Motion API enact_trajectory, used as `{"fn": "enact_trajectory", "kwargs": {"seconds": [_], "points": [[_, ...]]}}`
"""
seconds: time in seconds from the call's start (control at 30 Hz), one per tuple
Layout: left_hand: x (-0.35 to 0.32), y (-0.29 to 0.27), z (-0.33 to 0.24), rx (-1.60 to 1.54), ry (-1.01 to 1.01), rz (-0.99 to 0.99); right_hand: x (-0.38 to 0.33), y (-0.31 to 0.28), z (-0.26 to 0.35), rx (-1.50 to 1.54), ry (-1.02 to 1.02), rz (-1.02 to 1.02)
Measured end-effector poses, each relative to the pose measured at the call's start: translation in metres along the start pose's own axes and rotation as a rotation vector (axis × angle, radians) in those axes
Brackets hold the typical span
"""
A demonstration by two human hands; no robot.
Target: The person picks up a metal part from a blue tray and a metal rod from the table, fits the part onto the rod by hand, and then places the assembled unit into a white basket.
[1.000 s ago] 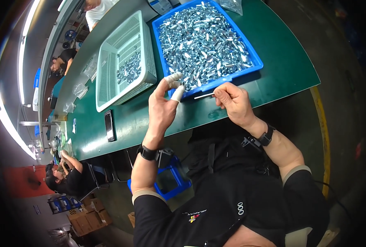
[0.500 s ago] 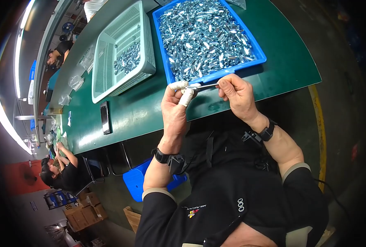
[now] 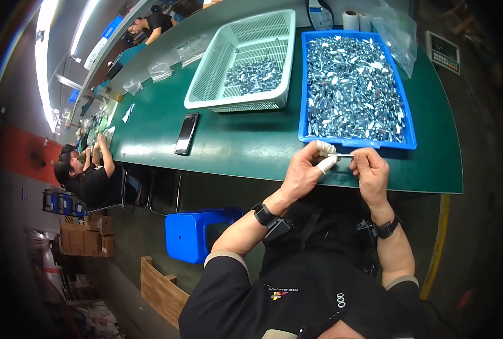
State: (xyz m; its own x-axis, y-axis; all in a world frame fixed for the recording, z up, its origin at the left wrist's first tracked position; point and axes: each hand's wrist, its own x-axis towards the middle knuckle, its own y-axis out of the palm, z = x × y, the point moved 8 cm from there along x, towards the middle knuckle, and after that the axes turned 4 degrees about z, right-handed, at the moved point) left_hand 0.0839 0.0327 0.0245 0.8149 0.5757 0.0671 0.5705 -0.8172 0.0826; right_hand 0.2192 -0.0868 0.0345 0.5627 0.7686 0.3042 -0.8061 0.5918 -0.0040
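Just off the near edge of a blue tray (image 3: 357,144) heaped with small shiny metal parts, my two hands meet. White wraps cover the thumb and a finger of my left hand (image 3: 303,176), which pinches a small metal part mostly hidden by the fingertips. My right hand (image 3: 372,176) is closed on a thin metal rod (image 3: 344,155). The rod's far end meets the piece in my left fingers; whether it goes inside I cannot tell. A pale green basket (image 3: 237,104) left of the tray holds a smaller pile of similar metal parts (image 3: 255,76).
A black phone (image 3: 187,134) lies on the green table (image 3: 229,150) below the basket. Behind the tray are clear plastic bags (image 3: 397,42) and white rolls (image 3: 351,21). A scale (image 3: 443,53) is at the far right. A blue stool (image 3: 187,238) stands left of me. Other people sit further left.
My view has swung, so the table, tray and basket sit further right in the picture. Both hands keep their pinch on the metal part and rod, close together.
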Motion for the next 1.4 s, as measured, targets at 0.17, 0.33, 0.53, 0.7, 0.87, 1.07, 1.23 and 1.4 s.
{"fn": "enact_trajectory", "kwargs": {"seconds": [0.17,0.33,0.53,0.7,0.87,1.07,1.23,1.4], "points": [[-0.001,-0.007,0.005,-0.039,-0.001,-0.003,0.005,0.006,0.002,-0.102,0.085,0.054],[-0.001,-0.007,0.008,-0.031,-0.034,0.004,0.009,0.007,0.008,-0.182,0.086,0.106],[-0.003,-0.002,0.006,0.026,-0.054,0.062,0.010,0.018,0.013,-0.246,0.015,0.160],[-0.001,-0.005,0.010,-0.058,-0.026,0.019,0.008,0.017,0.011,-0.134,0.045,0.080],[-0.003,-0.002,0.008,0.026,-0.052,0.050,0.008,0.011,0.010,-0.105,0.012,0.062],[-0.003,-0.004,0.010,0.035,-0.043,0.050,0.010,0.013,0.008,-0.219,0.023,0.159],[-0.003,-0.004,0.010,0.027,-0.031,0.043,0.010,0.013,0.008,-0.181,0.041,0.104],[-0.006,-0.003,0.010,0.038,-0.039,0.048,0.008,0.012,0.006,-0.158,0.043,0.105]]}}
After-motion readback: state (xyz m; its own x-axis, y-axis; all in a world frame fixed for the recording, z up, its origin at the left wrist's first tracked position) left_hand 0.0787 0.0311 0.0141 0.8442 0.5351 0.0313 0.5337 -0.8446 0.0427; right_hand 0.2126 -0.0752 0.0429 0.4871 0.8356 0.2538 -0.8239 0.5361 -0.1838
